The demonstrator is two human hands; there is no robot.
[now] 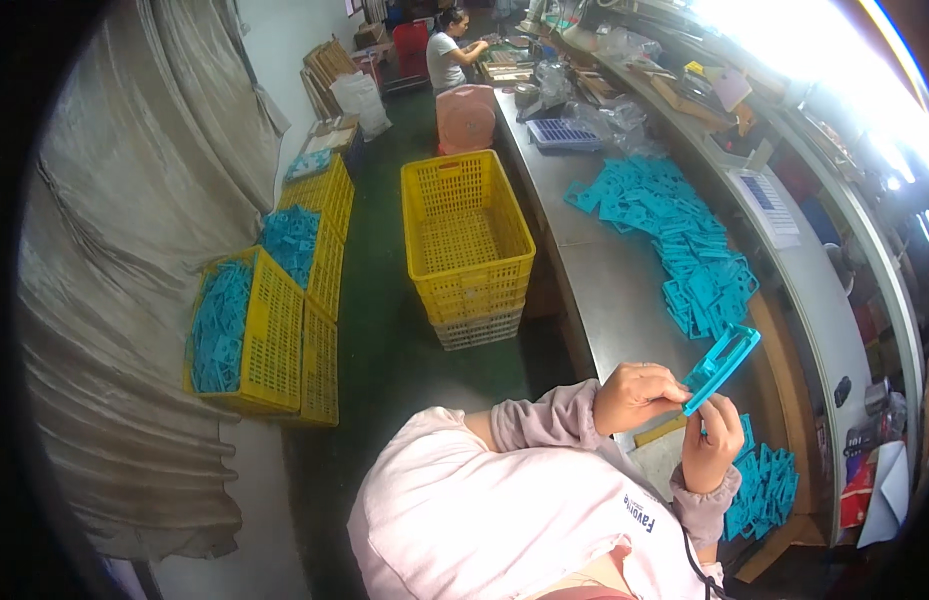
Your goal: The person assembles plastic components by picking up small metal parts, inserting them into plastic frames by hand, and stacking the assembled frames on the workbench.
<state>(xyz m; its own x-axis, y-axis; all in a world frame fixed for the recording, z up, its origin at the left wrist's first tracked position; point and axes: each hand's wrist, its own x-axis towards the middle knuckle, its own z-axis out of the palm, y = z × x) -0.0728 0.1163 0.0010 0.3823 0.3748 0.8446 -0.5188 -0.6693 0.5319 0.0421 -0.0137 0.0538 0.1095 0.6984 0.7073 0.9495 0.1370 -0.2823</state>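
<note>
Above the metal bench, a turquoise plastic frame (729, 362) with a long opening is held tilted up. My left hand (636, 396) pinches its near end from the left, fingers closed. My right hand (714, 438) grips the same end from below, fingers curled; parts of its fingertips are hidden behind the piece. Beyond the held frame spreads a large heap of similar turquoise pieces (674, 230). A smaller pile of turquoise pieces (762, 490) lies beside my right wrist. Under my hands there is a pale pad (659, 458) on the bench.
A stack of yellow crates (471, 272) stands on the floor left of the bench (624, 300). By the curtain, more yellow crates (274, 350) hold turquoise pieces. A blue tray (564, 134) lies farther along the bench. Another person (449, 55) works at the far end.
</note>
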